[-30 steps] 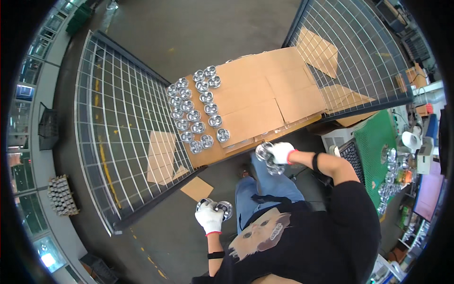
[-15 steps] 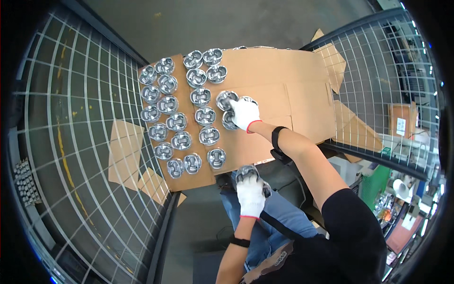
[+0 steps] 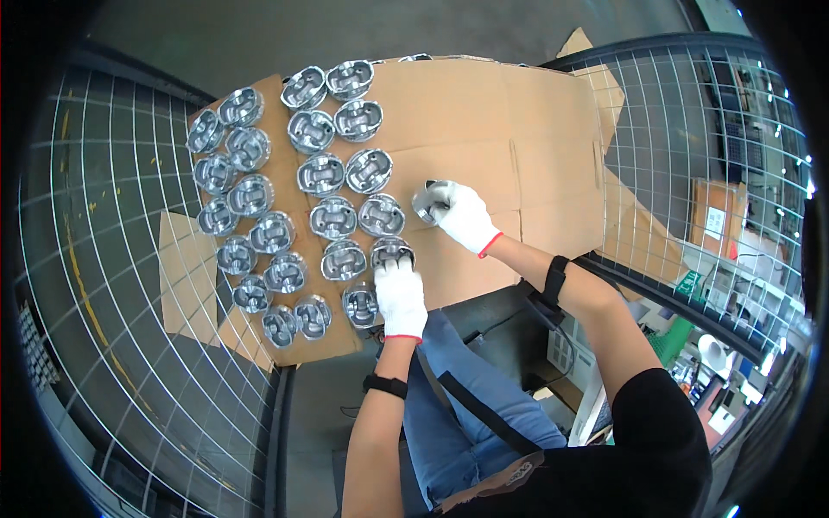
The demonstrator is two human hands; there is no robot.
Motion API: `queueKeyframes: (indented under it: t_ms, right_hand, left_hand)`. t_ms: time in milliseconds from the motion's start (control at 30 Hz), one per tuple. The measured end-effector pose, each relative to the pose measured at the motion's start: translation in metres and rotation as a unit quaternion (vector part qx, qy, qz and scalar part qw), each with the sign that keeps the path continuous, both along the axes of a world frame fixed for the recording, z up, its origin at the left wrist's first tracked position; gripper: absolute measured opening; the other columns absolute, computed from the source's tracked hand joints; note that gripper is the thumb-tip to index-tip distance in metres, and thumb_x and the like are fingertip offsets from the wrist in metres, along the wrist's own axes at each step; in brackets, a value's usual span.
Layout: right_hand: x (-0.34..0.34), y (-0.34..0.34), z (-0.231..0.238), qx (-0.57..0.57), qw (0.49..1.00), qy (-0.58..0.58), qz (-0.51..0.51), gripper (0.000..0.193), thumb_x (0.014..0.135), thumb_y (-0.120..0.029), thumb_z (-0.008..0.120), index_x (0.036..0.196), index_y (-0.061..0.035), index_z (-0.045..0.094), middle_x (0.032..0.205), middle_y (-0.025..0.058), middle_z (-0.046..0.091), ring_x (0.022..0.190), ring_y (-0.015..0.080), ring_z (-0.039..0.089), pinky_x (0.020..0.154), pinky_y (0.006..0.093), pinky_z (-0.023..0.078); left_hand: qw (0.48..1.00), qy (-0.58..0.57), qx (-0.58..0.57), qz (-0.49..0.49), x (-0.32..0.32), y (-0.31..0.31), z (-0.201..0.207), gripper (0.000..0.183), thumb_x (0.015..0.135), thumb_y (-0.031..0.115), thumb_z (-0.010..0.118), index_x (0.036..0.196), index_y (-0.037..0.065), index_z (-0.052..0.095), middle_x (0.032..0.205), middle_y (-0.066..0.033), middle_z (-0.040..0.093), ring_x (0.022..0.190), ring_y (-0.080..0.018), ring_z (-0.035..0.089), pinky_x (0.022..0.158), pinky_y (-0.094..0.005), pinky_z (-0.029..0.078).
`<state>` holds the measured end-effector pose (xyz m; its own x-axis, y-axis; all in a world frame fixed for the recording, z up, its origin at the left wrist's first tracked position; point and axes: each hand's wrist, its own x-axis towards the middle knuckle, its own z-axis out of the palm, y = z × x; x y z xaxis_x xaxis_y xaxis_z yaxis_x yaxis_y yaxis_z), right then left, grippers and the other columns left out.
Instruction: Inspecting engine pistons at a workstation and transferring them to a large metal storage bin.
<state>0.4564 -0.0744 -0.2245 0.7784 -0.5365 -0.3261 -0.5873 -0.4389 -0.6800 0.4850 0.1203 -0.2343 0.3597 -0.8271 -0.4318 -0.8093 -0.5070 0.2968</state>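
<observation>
Silver metal pistons stand in uneven columns on a cardboard sheet (image 3: 466, 112). My left hand (image 3: 400, 298), in a white knit glove with a red cuff, has its fingers closed on a piston (image 3: 393, 249) at the near end of the right-hand column. Just left of that piston is another piston (image 3: 344, 260), and a further piston (image 3: 359, 304) sits by the glove, near the sheet's front edge. My right hand (image 3: 467, 221), gloved alike, grips a tilted piston (image 3: 425, 204) on the cardboard, apart from and right of the column. My right fingertips are partly hidden.
Wire mesh panels stand at the left (image 3: 129, 285) and right (image 3: 665, 129) of the cardboard. A dark frame bar (image 3: 682, 302) runs along the near right. Loose cardboard pieces (image 3: 188, 276) lie by the left mesh. Beyond the right mesh stands a cardboard box (image 3: 717, 211).
My left hand has come up from below the sheet's edge, bringing a piston to the right-hand column. My right hand has moved off two pistons, now in that column, and holds another. The view has shifted.
</observation>
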Motion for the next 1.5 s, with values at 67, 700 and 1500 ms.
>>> queueKeyframes:
  t_ms: [67, 700, 1500]
  right_hand:
    - [0.0, -0.005, -0.002, 0.073, 0.997, 0.0, 0.014, 0.016, 0.072, -0.004, 0.056, 0.079, -0.0079, 0.069, 0.094, 0.0117, 0.067, 0.089, 0.0329, 0.063, 0.077, 0.0397, 0.051]
    - [0.145, -0.101, -0.068, -0.302, 0.943, -0.133, 0.052, 0.017, 0.069, -0.005, 0.063, 0.084, -0.0059, 0.07, 0.103, 0.0167, 0.064, 0.1, 0.0347, 0.061, 0.081, 0.0414, 0.05]
    - [-0.502, 0.527, 0.082, 0.319, 0.797, 0.39, -0.333, 0.038, 0.082, -0.037, 0.062, 0.109, -0.0127, 0.071, 0.112, 0.0101, 0.069, 0.108, 0.0311, 0.063, 0.093, 0.0382, 0.049]
  left_hand:
    - [0.999, -0.042, 0.018, 0.015, -0.003, 0.009, 0.0, 0.025, 0.088, 0.017, 0.052, 0.108, 0.011, 0.066, 0.129, -0.0098, 0.053, 0.124, -0.0281, 0.045, 0.106, -0.0454, 0.035]
    - [0.965, 0.11, 0.214, 0.103, -0.079, 0.135, 0.129, 0.047, 0.064, 0.024, 0.075, 0.11, 0.016, 0.067, 0.132, -0.0162, 0.05, 0.128, -0.042, 0.039, 0.111, -0.054, 0.026]
    - [0.98, 0.177, 0.084, -0.037, -0.095, 0.316, 0.141, 0.042, 0.075, 0.032, 0.073, 0.111, 0.012, 0.069, 0.124, -0.0152, 0.063, 0.119, -0.0314, 0.055, 0.099, -0.0415, 0.044]
